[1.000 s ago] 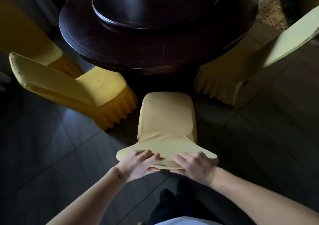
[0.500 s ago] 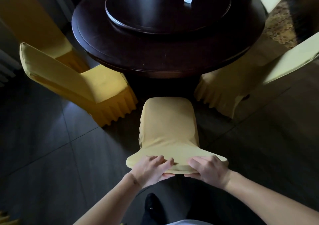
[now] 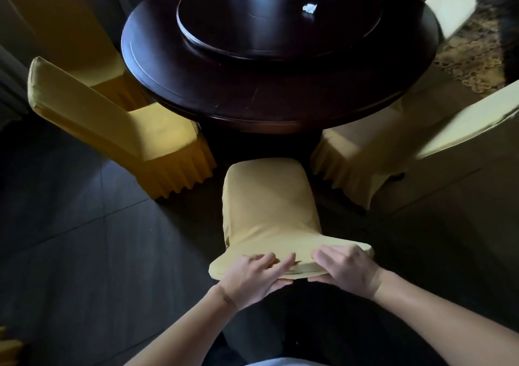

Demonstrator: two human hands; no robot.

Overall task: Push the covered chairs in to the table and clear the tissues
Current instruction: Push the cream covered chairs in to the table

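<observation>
Both hands gripped the top rail of the mustard-yellow fabric-covered chair [image 3: 269, 211]: left hand [image 3: 252, 277] and right hand [image 3: 346, 268] side by side, fingers curled over the top of the backrest, thumbs underneath. The chair stood at the near edge of the round dark wooden table [image 3: 275, 84], its seat front apparently just under the rim; the seat itself was hidden by the backrest. Crumpled white tissues [image 3: 309, 8] lay on the dark round turntable [image 3: 278, 17] toward the table's far edge, untouched.

Judgement: the cover is loose, soft cloth and may slide over the frame, so the hold should clamp the stiff rail beneath it. The chair probably has moderate weight and should slide on the smooth dark floor tiles [image 3: 84, 239]. Two neighbouring covered chairs sat angled at the table's left and right edges.
</observation>
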